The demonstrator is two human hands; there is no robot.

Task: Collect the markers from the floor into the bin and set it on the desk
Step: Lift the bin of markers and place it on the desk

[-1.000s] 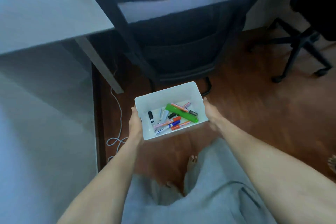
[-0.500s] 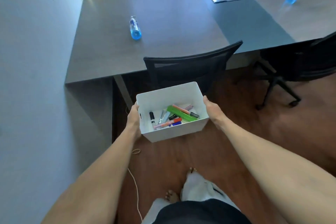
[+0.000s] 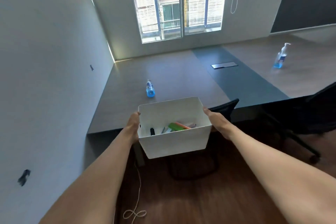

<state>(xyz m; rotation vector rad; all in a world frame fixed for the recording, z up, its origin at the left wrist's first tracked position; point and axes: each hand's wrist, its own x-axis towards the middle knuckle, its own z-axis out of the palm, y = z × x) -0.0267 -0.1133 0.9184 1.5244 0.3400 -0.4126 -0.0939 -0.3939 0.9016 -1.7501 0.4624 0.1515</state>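
Note:
A white plastic bin point(image 3: 174, 143) hangs in the air in front of me, level with the near edge of the grey desk point(image 3: 178, 74). My left hand point(image 3: 133, 125) grips its left wall and my right hand point(image 3: 217, 121) grips its right wall. Inside lie several markers point(image 3: 177, 127): a fat green one, an orange one, a black-capped one. The bin's front wall hides the rest of them.
A blue bottle point(image 3: 150, 89) lies on the desk just beyond the bin. A pump bottle point(image 3: 281, 56) stands at the far right. Black chairs point(image 3: 298, 114) sit under the desk edge. A white cord point(image 3: 135, 212) trails on the wooden floor. A wall closes the left side.
The bin has risen from near the floor to desk height, still held in both hands. My view has tilted up from the floor to the desk and window.

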